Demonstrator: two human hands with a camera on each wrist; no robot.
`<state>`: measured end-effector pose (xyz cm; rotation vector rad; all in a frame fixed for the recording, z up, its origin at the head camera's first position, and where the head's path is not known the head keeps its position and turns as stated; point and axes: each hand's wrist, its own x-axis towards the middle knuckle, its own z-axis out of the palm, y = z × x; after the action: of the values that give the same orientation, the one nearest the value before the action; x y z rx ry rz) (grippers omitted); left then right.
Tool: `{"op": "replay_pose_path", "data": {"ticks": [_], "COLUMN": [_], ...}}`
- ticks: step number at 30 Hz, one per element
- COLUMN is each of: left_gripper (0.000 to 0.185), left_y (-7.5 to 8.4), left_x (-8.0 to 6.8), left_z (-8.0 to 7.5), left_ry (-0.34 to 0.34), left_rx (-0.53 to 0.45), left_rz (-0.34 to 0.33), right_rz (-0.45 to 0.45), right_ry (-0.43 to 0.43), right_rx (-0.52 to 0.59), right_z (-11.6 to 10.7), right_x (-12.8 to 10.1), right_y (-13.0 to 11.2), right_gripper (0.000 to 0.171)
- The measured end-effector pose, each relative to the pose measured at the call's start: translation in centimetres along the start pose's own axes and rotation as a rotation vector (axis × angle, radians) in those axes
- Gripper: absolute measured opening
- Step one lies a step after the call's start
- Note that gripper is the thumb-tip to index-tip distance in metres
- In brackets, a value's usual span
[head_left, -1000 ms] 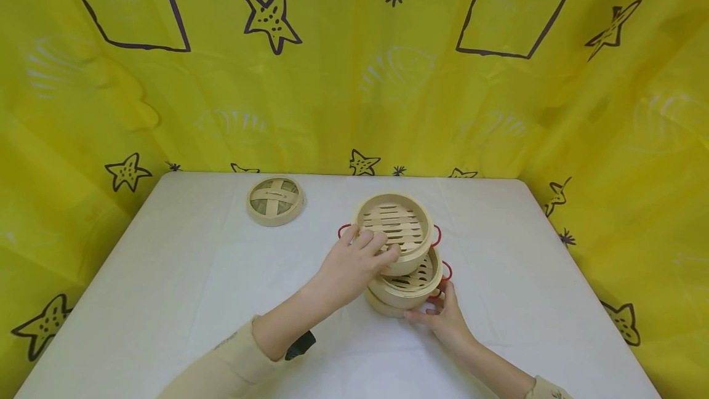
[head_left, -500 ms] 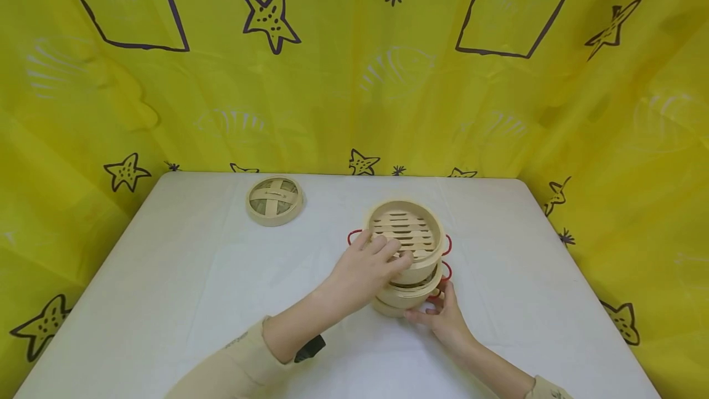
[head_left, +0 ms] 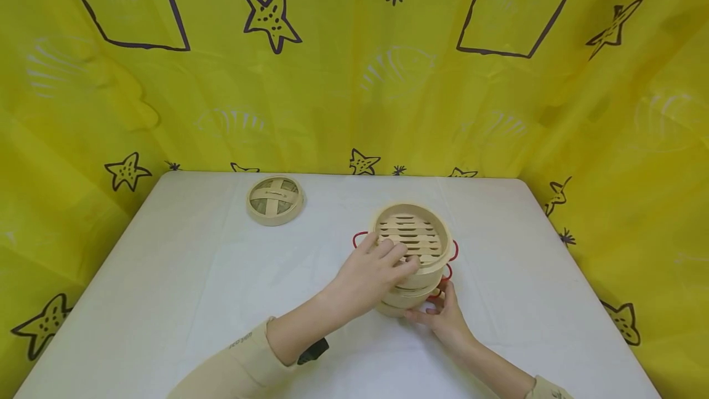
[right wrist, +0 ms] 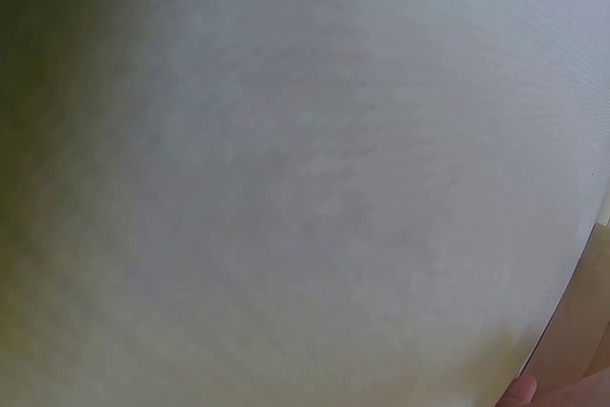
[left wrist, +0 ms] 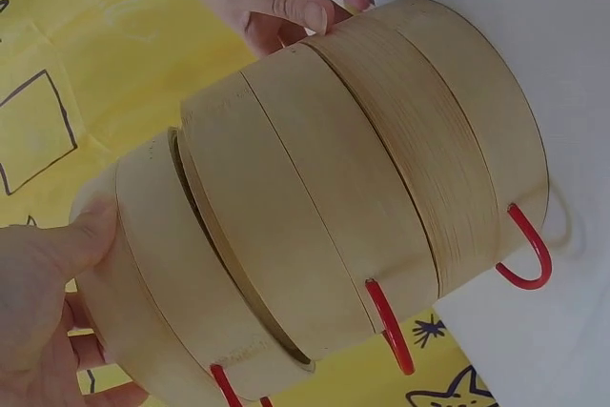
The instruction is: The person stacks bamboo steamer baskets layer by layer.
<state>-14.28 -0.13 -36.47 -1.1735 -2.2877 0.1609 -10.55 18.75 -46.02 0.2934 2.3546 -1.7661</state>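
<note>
I'm looking at pale tan baskets [head_left: 412, 251] with red handles [head_left: 359, 237], sitting on a white counter [head_left: 183, 276] against a yellow star-patterned curtain [head_left: 332, 79].

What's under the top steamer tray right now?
Two more trays sit stacked under the top tray, which the left hand grips; the right hand steadies the stack. Their insides are covered.
</note>
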Motion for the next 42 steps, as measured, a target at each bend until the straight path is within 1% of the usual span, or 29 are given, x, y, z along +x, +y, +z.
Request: {"op": "replay_pose_path", "data": {"ticks": [2,8,12,23,27,30,33,36,38,40,42], "left_gripper": [0.038,0.021,0.019,0.02,0.024,0.03,0.032,0.023,0.023,0.023,0.03], "left_y": [0.03,0.09,0.12,0.25,0.33,0.41,0.47,0.48,0.48,0.48,0.49], "left_x": [0.03,0.09,0.08,-0.07,-0.12,-0.19,-0.27,-0.33,-0.36,-0.37,-0.39], "left_z": [-0.01,-0.15,-0.23,-0.54,-0.57,-0.5,-0.36,-0.25,-0.2,-0.14,-0.06], "left_ry": [0.007,0.019,0.008,-0.031,-0.058,-0.063,-0.049,-0.033,-0.02,-0.007,0.007], "left_rx": [0.001,0.043,0.053,0.06,0.045,0.047,0.061,0.081,0.081,0.075,0.063], "left_rz": [0.009,0.028,0.031,0.04,0.041,0.041,0.041,0.039,0.036,0.033,0.03], "right_rz": [0.008,0.018,0.018,0.018,0.021,0.027,0.029,0.032,0.033,0.033,0.03], "right_ry": [0.0,-0.008,-0.005,0.0,-0.002,-0.002,-0.003,-0.003,-0.002,0.001,0.002], "right_rx": [0.0,-0.005,-0.006,0.0,0.008,0.009,0.011,0.011,0.008,0.004,0.004], "right_z": [-0.01,-0.07,-0.05,-0.01,0.01,0.0,0.0,0.0,0.01,0.01,0.0], "right_x": [0.03,0.0,0.02,0.09,0.08,0.05,0.05,0.06,0.05,0.04,0.05], "right_y": [0.02,-0.04,-0.06,0.06,0.06,0.03,0.0,-0.01,-0.02,-0.01,0.0], "right_gripper": [0.083,0.083,0.083,0.08,0.08,0.081,0.081,0.081,0.081,0.08,0.081]}}
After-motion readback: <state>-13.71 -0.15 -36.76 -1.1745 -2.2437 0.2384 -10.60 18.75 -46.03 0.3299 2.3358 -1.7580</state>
